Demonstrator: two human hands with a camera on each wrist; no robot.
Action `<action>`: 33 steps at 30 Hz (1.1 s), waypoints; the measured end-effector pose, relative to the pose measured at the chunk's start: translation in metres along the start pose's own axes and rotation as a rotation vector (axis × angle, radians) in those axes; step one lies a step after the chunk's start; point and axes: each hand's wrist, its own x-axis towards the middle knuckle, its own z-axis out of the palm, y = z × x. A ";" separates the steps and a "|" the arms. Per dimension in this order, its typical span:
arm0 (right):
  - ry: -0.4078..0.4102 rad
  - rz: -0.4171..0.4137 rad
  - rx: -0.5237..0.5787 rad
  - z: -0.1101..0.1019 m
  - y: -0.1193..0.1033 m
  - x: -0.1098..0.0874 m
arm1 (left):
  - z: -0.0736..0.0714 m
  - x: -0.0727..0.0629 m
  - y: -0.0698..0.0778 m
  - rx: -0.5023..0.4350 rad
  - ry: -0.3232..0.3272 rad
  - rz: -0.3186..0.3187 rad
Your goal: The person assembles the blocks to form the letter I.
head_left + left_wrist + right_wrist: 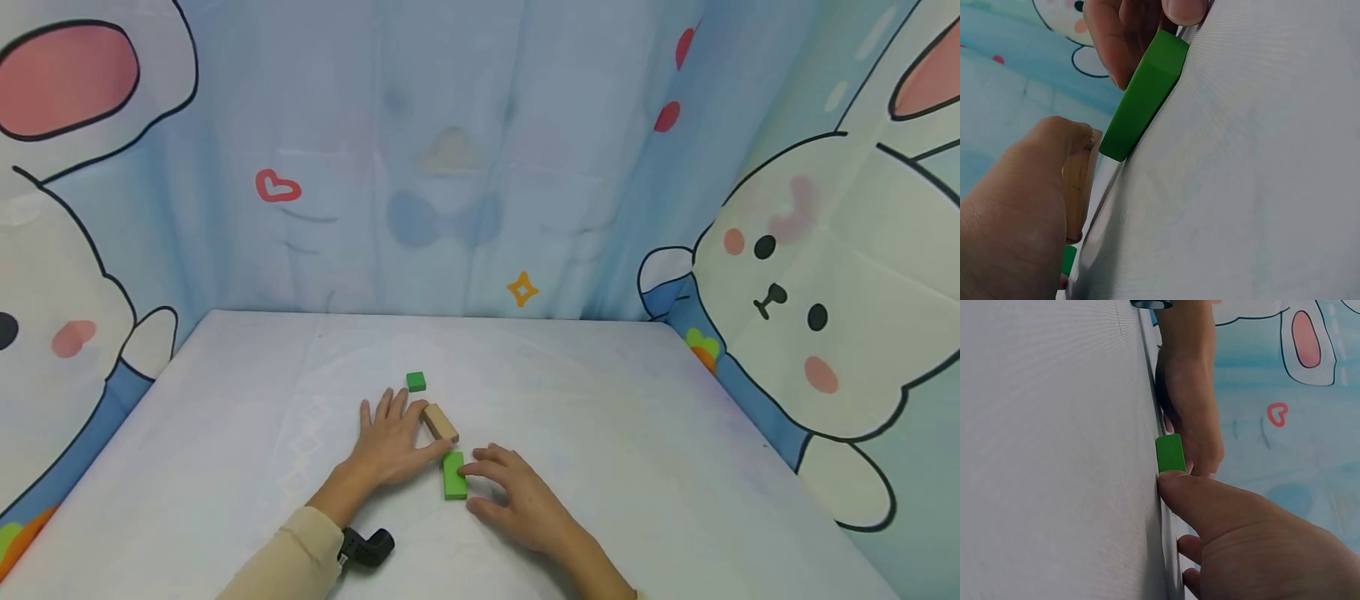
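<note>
- The wooden block (442,423) lies on the white table (660,467), seen from the head camera with its length running from 11 to 5 o'clock.
- The left hand (389,452) comes in from 8 o'clock and pinches that block lengthwise, index finger at the far end, thumb at the near end; its other fingers are extended.
- The long green block (453,477) lies just beside the wooden one, between 5 and 6 o'clock from it; whether they touch, I cannot tell.
- The right hand (521,502) is at about 4 o'clock from the long green block, fingers half bent, thumb and index apart. The index fingertip touches the block's 3 o'clock side; whether the hand grips it, I cannot tell.
- The small green block (416,382) sits near the wooden one, at 11 o'clock.
</note>
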 end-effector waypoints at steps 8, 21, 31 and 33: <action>0.019 -0.020 -0.008 0.001 0.000 0.000 | -0.001 0.001 -0.001 0.011 -0.014 0.018; 0.014 -0.008 -0.004 0.001 -0.002 0.001 | 0.000 0.002 -0.001 0.005 -0.042 0.024; 0.004 0.014 -0.007 0.001 -0.004 0.002 | -0.001 0.004 -0.001 0.038 -0.058 0.019; 0.004 0.020 -0.007 0.001 -0.004 0.002 | -0.002 0.004 -0.001 0.037 -0.062 0.017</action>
